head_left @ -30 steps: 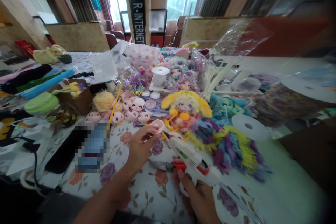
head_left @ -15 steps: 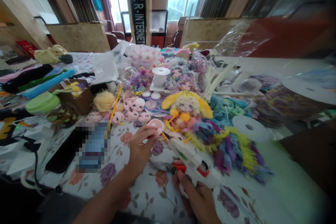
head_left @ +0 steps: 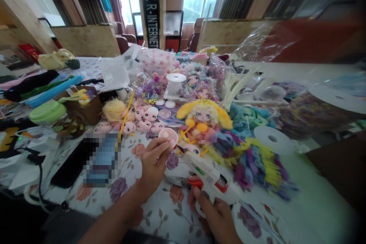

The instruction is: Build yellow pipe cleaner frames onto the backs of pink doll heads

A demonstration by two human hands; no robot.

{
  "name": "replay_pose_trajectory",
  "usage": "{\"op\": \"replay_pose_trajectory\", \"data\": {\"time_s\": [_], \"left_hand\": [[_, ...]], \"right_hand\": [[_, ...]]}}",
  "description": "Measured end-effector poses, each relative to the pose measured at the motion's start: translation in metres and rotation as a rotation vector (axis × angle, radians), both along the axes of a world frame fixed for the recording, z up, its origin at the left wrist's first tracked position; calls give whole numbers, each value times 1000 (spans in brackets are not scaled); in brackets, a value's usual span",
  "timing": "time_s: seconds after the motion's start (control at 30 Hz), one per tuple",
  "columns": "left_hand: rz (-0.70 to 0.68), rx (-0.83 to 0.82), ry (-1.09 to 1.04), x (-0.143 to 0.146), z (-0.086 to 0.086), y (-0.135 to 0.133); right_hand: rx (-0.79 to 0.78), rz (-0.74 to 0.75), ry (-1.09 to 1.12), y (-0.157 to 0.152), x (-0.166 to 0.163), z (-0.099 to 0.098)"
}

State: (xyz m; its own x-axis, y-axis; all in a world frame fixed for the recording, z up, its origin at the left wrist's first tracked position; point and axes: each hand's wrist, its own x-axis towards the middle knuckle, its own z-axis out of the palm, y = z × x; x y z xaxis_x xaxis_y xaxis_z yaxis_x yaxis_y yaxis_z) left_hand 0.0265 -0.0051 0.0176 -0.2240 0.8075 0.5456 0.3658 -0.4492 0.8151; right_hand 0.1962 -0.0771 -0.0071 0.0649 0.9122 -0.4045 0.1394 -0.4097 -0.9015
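Note:
Between the thumb and fingers of my left hand is a small pink doll-head shell, its hollow inside facing up. My right hand is wrapped round the grip of a white hot glue gun with a red trigger. The gun's dark nozzle points up and left, close to the shell's lower right edge; whether they touch I cannot tell. Scissors or pliers with metal blades lie on the cloth behind the gun, partly hidden. Past the nozzle sits a doll with yellow ears.
Several painted doll faces lie beyond my left hand. A black phone rests at the left on the flowered tablecloth. Colourful yarn and a white spool are at the right. A brown box stands back left.
The pink shell has tilted and shifted slightly left in my left hand, with its inside turned more towards me. My right hand and the glue gun have barely moved.

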Motion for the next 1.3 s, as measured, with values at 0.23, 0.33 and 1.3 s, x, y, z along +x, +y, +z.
{"op": "replay_pose_trajectory", "data": {"time_s": [0.23, 0.33, 1.3], "left_hand": [[31, 61, 72, 0, -2, 0], [38, 113, 128, -1, -4, 0], [67, 352, 353, -6, -6, 4]], "right_hand": [[11, 51, -10, 1, 2, -4], [-7, 63, -21, 0, 3, -7], [-25, 109, -19, 5, 4, -1]]}}
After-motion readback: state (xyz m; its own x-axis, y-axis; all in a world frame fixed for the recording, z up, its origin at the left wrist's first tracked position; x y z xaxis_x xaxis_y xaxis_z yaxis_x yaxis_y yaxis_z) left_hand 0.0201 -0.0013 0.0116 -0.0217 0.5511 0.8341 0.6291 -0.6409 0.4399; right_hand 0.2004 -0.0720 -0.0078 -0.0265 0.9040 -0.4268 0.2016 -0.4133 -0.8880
